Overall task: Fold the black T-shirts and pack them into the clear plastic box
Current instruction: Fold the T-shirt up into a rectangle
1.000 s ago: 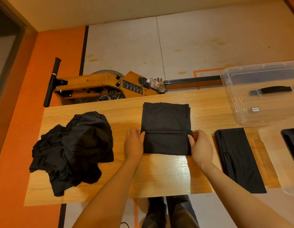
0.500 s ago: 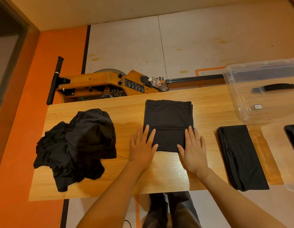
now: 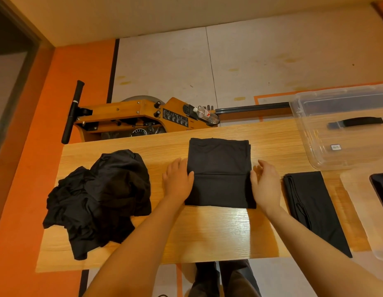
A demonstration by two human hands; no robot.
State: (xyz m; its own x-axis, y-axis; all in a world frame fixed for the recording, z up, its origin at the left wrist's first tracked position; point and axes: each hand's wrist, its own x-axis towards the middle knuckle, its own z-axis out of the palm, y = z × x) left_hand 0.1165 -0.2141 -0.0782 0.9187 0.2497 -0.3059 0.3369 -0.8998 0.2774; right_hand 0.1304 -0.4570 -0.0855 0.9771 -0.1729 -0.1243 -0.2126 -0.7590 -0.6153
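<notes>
A folded black T-shirt (image 3: 218, 159) lies flat in the middle of the wooden table (image 3: 207, 232), its near part doubled over. My left hand (image 3: 178, 179) rests against its left edge with straight fingers. My right hand (image 3: 265, 183) sits at its right edge, fingers relaxed and touching the cloth. A second folded black T-shirt (image 3: 312, 206) lies to the right as a long strip. A crumpled heap of black T-shirts (image 3: 100, 200) sits at the left. The clear plastic box (image 3: 314, 155) stands at the far right corner.
The box lid (image 3: 357, 202) with a dark handle lies at the right edge of the table. Behind the table stands a wooden rowing machine (image 3: 130, 116) with a water bottle (image 3: 205, 114) on it. My legs show below the near table edge.
Half a second ago both hands lay flat on the near fold, pressing it. They have since slid outward to the shirt's left and right edges. The shirt has stayed in place.
</notes>
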